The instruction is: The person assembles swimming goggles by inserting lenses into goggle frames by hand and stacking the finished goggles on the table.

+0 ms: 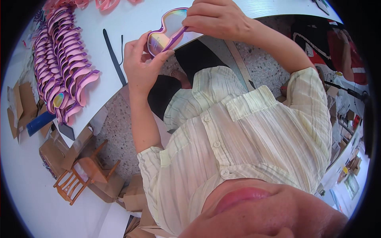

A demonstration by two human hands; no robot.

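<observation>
Both my hands hold a pair of goggles with a purple rim and a rainbow-tinted mirrored lens, tilted over the near edge of the white table. My left hand grips the left end, thumb below and fingers behind it. At the far right end, the fingers of my right hand are closed on the rim. To the left on the table lie long overlapping rows of purple and pink goggle frames; one near the front shows a coloured lens. A black strap rests between those rows and my left hand.
Pink pieces lie at the table's far edge. Beyond the table's left edge are a blue roll, cardboard boxes and a wooden chair on its side. Another person's arm shows at the far right.
</observation>
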